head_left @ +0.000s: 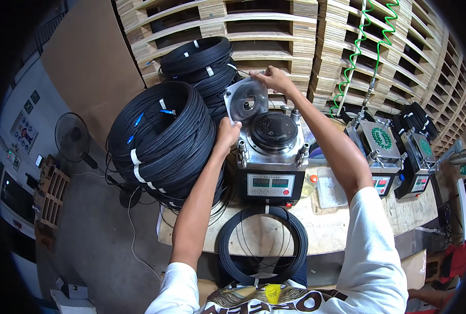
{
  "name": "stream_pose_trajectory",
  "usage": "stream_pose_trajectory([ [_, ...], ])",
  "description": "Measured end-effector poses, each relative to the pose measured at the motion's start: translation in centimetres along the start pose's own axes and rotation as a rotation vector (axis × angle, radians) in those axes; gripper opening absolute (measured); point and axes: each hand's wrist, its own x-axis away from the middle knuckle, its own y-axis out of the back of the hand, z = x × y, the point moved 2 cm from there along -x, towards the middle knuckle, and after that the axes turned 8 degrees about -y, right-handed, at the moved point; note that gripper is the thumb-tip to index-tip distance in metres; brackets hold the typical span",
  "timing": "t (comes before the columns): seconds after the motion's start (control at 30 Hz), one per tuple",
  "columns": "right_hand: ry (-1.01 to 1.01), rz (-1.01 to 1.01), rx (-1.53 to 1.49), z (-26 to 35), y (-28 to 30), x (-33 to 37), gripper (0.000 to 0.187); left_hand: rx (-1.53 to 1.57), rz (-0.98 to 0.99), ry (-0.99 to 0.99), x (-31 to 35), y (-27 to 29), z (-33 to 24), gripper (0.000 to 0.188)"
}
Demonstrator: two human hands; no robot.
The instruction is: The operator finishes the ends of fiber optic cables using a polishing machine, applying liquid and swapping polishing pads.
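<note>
Between both hands a square metal plate [233,99] with a grey round disc and a central hole stands tilted. My right hand [275,80] pinches its upper right corner, and my left hand [228,135] grips its lower edge. Just to the right of the plate is a bench machine [271,183] with a front display panel. On top of it sits a round black pad [274,131], uncovered, with metal clamp posts at the corners. A coil of black cable [225,248] lies in front of the machine, over the table's front edge.
Tall stacks of black cable coils [165,141] stand left of the machine, blue connectors showing. Two similar machines [377,141] with green-dotted plates are at right. A clear plastic box [331,188] lies between. Wooden pallets [275,31] rise behind; a fan [72,137] stands left.
</note>
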Motion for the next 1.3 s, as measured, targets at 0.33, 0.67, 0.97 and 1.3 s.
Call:
stream_pose_trajectory([
  [0.33, 0.024, 0.088, 0.062, 0.3, -0.5, -0.9, 0.073, 0.18, -0.011, 0.007, -0.5, -0.2, 0.6, 0.034],
  [0.67, 0.089, 0.259, 0.016, -2.0, -1.5, -1.4, 0.02, 0.207, -0.019, -0.017, -1.8, -0.8, 1.6, 0.033],
  [0.97, 0.061, 0.254, -0.022, -2.1, -1.5, -1.1, 0.017, 0.169, -0.001, 0.047, -1.7, -0.3, 0.7, 0.037],
  [1.3, 0.081, 0.331, -0.012, -4.0, 1.5, 2.1, 0.036, 0.448, -0.068, 0.005, -0.3, -0.5, -2.0, 0.048],
])
